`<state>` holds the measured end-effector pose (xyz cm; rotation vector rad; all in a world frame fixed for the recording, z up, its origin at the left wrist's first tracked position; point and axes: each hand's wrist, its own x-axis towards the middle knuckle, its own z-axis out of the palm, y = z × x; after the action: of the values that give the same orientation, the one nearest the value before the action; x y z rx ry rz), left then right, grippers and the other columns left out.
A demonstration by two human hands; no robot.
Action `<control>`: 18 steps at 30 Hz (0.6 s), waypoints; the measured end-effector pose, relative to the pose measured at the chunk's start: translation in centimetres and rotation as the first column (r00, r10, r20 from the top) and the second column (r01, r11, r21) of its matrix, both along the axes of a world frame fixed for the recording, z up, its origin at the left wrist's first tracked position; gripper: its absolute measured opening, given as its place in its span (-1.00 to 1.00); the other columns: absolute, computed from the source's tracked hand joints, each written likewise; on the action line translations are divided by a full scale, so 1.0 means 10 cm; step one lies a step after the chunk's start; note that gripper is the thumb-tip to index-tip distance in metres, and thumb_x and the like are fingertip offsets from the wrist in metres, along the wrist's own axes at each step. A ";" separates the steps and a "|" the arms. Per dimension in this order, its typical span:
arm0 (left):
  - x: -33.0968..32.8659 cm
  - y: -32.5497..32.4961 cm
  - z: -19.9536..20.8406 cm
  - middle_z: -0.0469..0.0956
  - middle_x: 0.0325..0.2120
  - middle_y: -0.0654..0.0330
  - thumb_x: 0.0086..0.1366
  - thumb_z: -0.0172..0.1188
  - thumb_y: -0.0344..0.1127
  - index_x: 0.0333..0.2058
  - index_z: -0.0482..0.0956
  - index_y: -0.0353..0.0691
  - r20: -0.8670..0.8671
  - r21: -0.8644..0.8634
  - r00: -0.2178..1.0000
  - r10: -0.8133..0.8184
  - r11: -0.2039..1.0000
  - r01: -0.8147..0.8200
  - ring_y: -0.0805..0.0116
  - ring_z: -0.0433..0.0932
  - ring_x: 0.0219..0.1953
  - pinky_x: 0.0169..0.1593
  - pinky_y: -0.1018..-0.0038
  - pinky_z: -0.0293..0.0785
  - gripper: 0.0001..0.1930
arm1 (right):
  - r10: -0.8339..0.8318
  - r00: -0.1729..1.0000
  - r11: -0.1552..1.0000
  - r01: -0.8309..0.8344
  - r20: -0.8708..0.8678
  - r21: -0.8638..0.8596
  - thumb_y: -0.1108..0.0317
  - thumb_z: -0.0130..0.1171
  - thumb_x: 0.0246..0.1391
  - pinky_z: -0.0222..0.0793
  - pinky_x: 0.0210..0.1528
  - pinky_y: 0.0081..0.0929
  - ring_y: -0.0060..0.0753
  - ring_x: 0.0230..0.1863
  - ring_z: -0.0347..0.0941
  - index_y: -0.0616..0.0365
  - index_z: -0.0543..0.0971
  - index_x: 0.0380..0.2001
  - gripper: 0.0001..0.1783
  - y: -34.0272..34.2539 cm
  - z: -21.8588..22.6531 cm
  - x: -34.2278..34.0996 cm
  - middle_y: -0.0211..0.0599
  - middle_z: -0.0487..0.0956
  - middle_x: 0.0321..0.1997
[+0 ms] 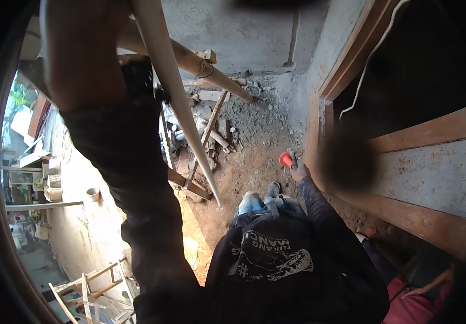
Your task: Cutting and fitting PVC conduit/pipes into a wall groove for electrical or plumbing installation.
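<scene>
My left arm reaches up along the left side in a dark sleeve, with my left hand (84, 54) large and blurred close to the view. Its fingers run out past the top edge, so their grip is hidden. Just right of it a pale bamboo pole (181, 108) slants downward; whether the hand touches it, I cannot tell. Lower down, beside my knees, my right hand (300, 173) is closed around a tool with a red, round flared piece (286, 159) and a dark part. The tool's exact kind does not show.
A thicker bamboo pole (195, 62) crosses toward the grey wall (243, 32). Rubble (260, 121) and wood scraps cover the ground ahead. At right stands a wooden frame (416, 216) with a white cable (373, 51) above. Another person in maroon (422, 302) is at lower right. Wooden trestles (90, 289) stand lower left.
</scene>
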<state>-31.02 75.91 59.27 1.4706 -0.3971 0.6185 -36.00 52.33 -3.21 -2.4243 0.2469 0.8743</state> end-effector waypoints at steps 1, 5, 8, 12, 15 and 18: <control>-0.19 -0.14 -0.01 0.10 -0.78 0.56 0.34 -0.01 -0.01 -0.29 0.36 -0.16 0.024 0.156 0.973 0.231 0.960 -0.232 0.71 0.04 -0.86 -0.83 0.71 -0.01 -0.69 | 0.018 1.000 1.000 -0.018 0.018 0.006 0.06 0.25 -0.18 0.44 -0.15 -0.16 0.04 -0.18 0.56 0.29 0.58 -0.31 -0.51 0.07 0.05 0.13 0.14 0.60 -0.31; -0.52 0.46 -0.38 0.35 -0.73 0.34 0.42 -0.27 0.06 -0.27 0.41 -0.17 -0.280 0.026 0.959 -0.046 0.998 0.056 0.57 0.25 -0.79 -0.75 0.66 0.15 -0.58 | -0.061 0.967 0.997 0.049 0.246 0.057 -0.08 0.14 -0.04 0.43 -0.19 -0.13 0.08 -0.19 0.55 0.26 0.56 -0.21 -0.43 0.07 0.27 0.48 0.14 0.59 -0.28; -0.96 0.41 -0.87 0.17 -0.83 0.36 0.40 -0.26 0.08 -0.47 0.40 -0.24 -0.453 -0.075 0.875 0.170 0.971 -0.228 0.61 0.08 -0.84 -0.77 0.63 -0.04 -0.49 | -0.205 0.880 0.969 0.120 0.428 0.218 -0.15 0.13 -0.03 0.40 -0.14 -0.04 0.19 -0.11 0.49 0.10 0.47 -0.05 -0.38 -0.04 0.07 0.61 0.09 0.57 -0.20; -1.91 0.86 -1.58 0.28 -0.76 0.37 0.42 -0.22 0.06 -0.49 0.39 -0.21 -0.503 0.037 0.833 0.232 0.968 -0.247 0.64 0.18 -0.78 -0.72 0.64 0.02 -0.52 | -0.240 0.861 0.932 0.075 0.448 0.354 0.06 0.23 -0.01 0.40 -0.22 -0.20 -0.01 -0.22 0.53 0.14 0.53 -0.22 -0.59 0.26 0.16 0.16 -0.06 0.59 -0.33; -2.47 1.16 -2.15 0.22 -0.76 0.42 0.40 -0.24 0.14 -0.40 0.43 -0.26 -0.532 0.080 0.824 0.196 0.980 -0.182 0.66 0.15 -0.75 -0.69 0.64 0.04 -0.46 | -0.260 0.849 0.941 0.116 0.460 0.317 0.13 0.28 -0.05 0.39 -0.27 -0.18 -0.03 -0.29 0.53 0.17 0.53 -0.33 -0.66 0.24 0.12 -0.36 -0.11 0.58 -0.42; -2.93 1.35 -2.81 0.24 -0.81 0.34 0.38 -0.20 0.18 -0.51 0.35 -0.17 -0.572 0.109 0.789 0.227 0.974 -0.201 0.58 0.15 -0.84 -0.77 0.57 0.01 -0.48 | -0.322 0.834 0.930 0.190 0.449 0.314 0.08 0.26 -0.07 0.41 -0.22 -0.02 0.16 -0.23 0.51 0.16 0.50 -0.23 -0.57 0.22 0.17 -1.03 0.05 0.58 -0.32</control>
<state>-60.30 89.44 31.20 1.6746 0.2464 0.3042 -46.30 54.57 -1.49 -2.2077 0.2407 0.1328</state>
